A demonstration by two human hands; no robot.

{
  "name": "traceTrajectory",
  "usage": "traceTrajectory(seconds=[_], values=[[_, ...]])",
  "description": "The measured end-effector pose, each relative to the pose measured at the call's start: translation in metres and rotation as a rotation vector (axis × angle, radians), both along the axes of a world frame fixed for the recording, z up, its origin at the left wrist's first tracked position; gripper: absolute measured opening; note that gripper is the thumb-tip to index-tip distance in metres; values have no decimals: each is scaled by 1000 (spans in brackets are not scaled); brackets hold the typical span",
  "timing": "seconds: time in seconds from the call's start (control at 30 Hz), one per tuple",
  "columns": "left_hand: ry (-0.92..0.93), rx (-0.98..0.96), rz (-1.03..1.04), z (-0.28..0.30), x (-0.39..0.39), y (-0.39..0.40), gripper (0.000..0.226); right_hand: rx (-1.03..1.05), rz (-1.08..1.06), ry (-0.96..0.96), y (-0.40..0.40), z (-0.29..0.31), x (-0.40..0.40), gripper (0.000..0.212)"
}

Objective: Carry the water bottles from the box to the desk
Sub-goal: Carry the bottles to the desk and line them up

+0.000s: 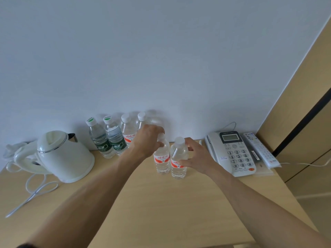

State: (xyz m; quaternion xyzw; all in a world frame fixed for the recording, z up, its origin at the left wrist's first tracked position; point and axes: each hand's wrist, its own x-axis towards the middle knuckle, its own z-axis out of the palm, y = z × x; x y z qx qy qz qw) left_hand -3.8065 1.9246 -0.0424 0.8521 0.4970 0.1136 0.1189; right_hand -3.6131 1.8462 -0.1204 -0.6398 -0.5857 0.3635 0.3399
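Forearms come in from the bottom edge, ours, both reaching forward over the desk (161,212), light wood, bare in front of us.

Next out: two water bottles standing upright side by side on the desk, touching or nearly so. Right red-label bottle (178,158) is the nearer one; our right hand (196,159) wraps its body from the right, thumb on the label, fingers curled behind. Left red-label bottle (162,161) sits just beside it; our left hand (147,140) comes down from above, fingers curled round its neck and cap, cap mostly hidden under the fingers. We can't tell whether either bottle's base is fully down on the desk or just off it.

Left of the hands: white kettle (62,154) on its base, lid shut, handle toward the left, white cord (34,192) looped on the desk in front of it.

Right of the hands: white desk phone (231,153) with keypad and small display, and a white remote (261,150) lying just beside it on the right.

Back row against the white wall (161,51): four more bottles upright in a line. Two green-label bottles (107,138) on the left, then two red-label bottles (128,129), white caps, the right one partly hidden behind our left hand.

Far right: tan panel (304,104) with a dark vertical strip.
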Motion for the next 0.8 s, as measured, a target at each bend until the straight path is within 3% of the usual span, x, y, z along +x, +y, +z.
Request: traceTrajectory(seconds=[0.37,0.8], values=[[266,92,79,15,32,63,48,25,1,0,1,-4,1,77],[344,127,102,21,46,87,44,107,-15,-125,2,-3,3,69]])
